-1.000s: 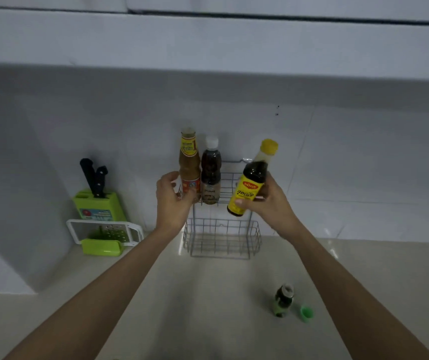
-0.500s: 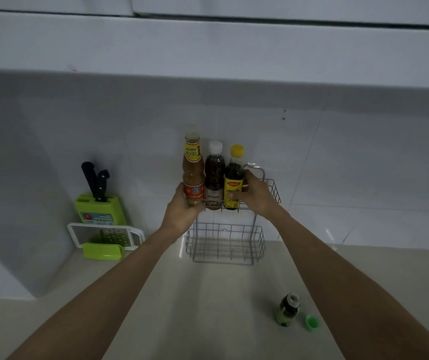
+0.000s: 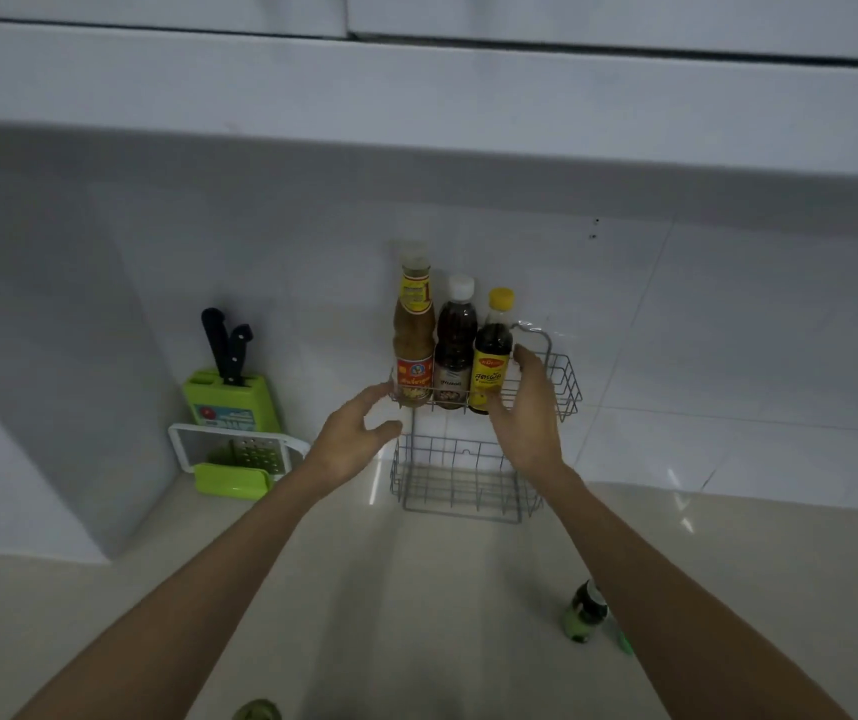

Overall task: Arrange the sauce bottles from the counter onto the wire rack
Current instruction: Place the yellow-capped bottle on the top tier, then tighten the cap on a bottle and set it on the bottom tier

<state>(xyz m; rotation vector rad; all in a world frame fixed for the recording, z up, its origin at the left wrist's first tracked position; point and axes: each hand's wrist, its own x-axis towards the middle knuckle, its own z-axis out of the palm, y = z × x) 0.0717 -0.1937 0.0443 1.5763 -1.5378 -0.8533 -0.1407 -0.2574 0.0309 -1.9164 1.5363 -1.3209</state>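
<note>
Three bottles (image 3: 452, 345) stand upright in the rack's (image 3: 564, 387) top tier; left hand (image 3: 351, 441) and right hand (image 3: 525, 413) hover open, empty.

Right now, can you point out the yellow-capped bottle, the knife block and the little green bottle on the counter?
yellow-capped bottle (image 3: 492, 374), head view, on its yellow label.
knife block (image 3: 232, 405), head view, on its green front.
little green bottle (image 3: 584, 613), head view, on its body.
</note>
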